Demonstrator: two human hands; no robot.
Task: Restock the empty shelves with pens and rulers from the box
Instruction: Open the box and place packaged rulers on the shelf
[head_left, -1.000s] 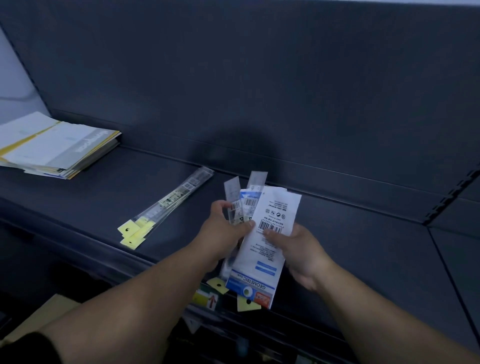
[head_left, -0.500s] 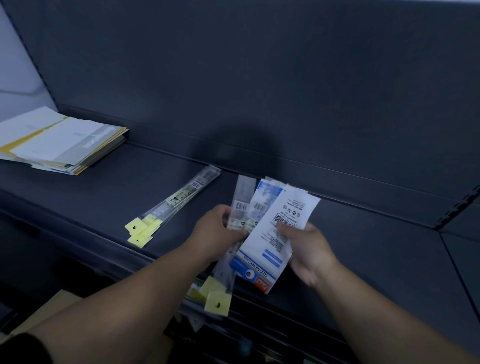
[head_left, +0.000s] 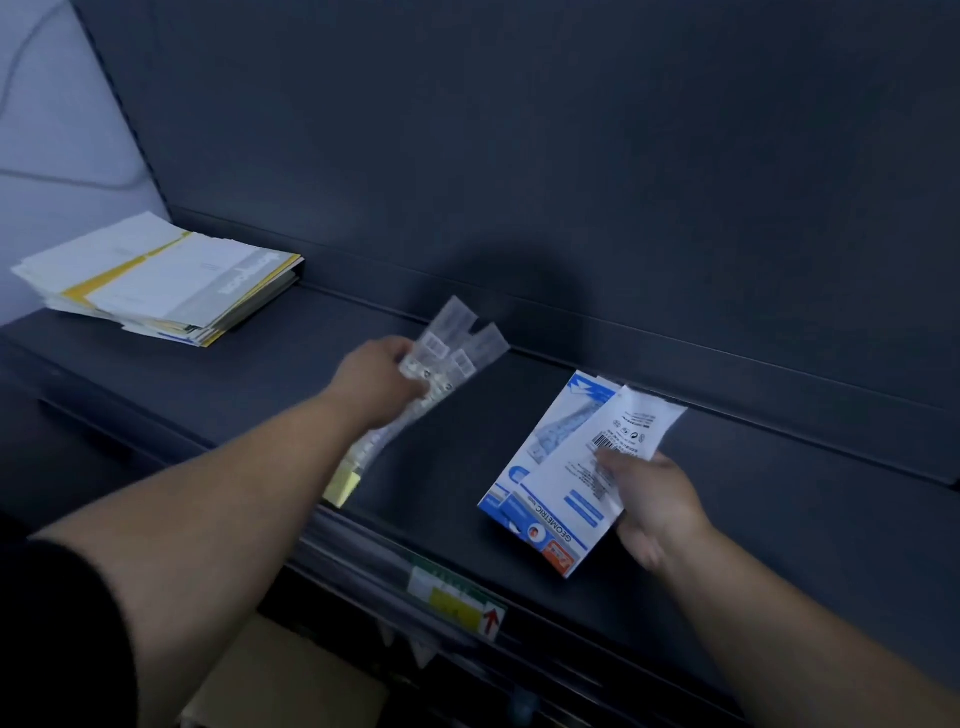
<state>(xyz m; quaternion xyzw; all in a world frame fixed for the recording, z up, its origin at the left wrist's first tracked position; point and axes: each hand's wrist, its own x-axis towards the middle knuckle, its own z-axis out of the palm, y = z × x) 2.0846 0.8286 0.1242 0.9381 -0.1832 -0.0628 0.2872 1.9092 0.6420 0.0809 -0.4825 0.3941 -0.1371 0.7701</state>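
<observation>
- plastic-sleeved rulers (head_left: 457, 353) in the left hand (head_left: 379, 382), right?
- yes. its fingers are curled round the bundle near the middle, with the far ends fanned toward the back wall. it's held over the shelf (head_left: 249, 395), left of centre. i'd say they're bunched so they go down as one lot.
- and the right hand (head_left: 657, 501)?
- thumb on top, pinching two flat packs (head_left: 556, 483), white over blue. they're low over the shelf right of centre, far ends near the back edge. i can't tell if they touch it.
- why are the hands apart?
- my guess is sorting by kind: rulers to one side, packs to the other, each in its own spot.
- anything else?
- papers (head_left: 161, 280) are stacked at the back left corner, well apart from both hands. a label (head_left: 457, 603) sits on the front edge, between the arms. there's cardboard (head_left: 291, 675) below that edge, maybe the box, but it's too dim to say.
- pens?
- none i can make out.
- next?
- probably lay the rulers flat, well back from the front edge, since slick sleeves could slide off.
</observation>
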